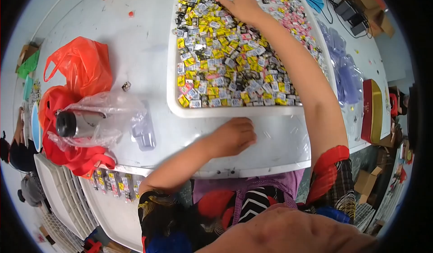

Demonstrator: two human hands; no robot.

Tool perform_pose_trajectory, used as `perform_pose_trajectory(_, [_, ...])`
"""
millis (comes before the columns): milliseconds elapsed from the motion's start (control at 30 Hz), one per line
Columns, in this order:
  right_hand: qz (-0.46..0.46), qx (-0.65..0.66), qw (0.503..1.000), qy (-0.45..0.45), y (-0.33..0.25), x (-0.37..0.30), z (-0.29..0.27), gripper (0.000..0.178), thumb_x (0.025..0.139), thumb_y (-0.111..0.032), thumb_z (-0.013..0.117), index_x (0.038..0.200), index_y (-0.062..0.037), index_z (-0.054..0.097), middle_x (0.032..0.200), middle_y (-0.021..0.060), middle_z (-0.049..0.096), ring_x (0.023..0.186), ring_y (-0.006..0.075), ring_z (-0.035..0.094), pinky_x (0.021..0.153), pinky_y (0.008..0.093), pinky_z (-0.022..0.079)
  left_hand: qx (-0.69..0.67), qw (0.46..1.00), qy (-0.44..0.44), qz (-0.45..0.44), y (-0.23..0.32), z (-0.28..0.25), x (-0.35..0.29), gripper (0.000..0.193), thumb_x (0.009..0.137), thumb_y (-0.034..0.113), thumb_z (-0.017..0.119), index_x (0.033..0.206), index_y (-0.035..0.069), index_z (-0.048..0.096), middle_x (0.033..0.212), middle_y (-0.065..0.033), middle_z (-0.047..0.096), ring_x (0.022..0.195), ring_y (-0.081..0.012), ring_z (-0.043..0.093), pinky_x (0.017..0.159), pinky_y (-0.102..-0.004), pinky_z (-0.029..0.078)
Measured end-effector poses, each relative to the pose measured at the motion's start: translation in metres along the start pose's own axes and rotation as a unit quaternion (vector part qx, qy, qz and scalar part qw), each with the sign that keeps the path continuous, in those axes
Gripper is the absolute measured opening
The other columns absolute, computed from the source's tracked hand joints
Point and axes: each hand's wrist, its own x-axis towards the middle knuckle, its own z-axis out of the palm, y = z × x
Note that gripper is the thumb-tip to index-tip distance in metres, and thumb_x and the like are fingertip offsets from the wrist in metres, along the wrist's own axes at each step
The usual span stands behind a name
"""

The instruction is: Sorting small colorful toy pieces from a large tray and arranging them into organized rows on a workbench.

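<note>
A big white tray (173,86) is heaped with small block-shaped pieces (234,68) in yellow, white, black and pink. My right arm reaches across it, and my right hand (245,6) rests at the heap's far part, thumb and fingers apart among the pieces. Nothing shows gripped in it. Below the tray's near rim, my left hand (232,138) lies over the table with curled fingers. Whatever those fingers may hold is hidden. A transparent plastic shell (143,133) lies to the left of that hand.
Left on the table (140,32) are a red plastic bag (83,66) and a steel flask (85,123) in thin plastic. Transparent shells (345,70) pile along the tray's right side, near a red-and-gold box (372,111). Filled packs (115,184) sit in a lower tray (110,212).
</note>
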Motion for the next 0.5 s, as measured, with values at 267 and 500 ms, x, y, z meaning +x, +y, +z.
perform_pose_trajectory(267, [0.135,-0.023,0.975,-0.175,0.014,0.044,0.017,0.047,0.086,-0.042,0.048,0.113,-0.0045,0.061,0.117,0.0209,0.059,0.11,0.0392,0.054,0.095,0.0465,0.04,-0.038,0.994,-0.052,-0.087,0.004,-0.008,-0.006,0.012,0.078,0.01,0.068,0.084,0.005,0.059,0.086,-0.0091,0.059,0.095,-0.0279,0.059,0.079,-0.0372,0.051])
perform_pose_trajectory(500, [0.064,-0.137,0.981,-0.118,0.039,-0.001,0.022,0.051,0.09,-0.056,0.041,0.109,-0.0138,0.062,0.117,0.0079,0.06,0.11,0.0253,0.054,0.092,0.042,0.042,-0.021,0.996,-0.048,-0.069,0.0,-0.007,-0.005,0.011,0.08,0.012,0.068,0.085,0.005,0.06,0.087,-0.0099,0.06,0.095,-0.0281,0.06,0.079,-0.0375,0.051])
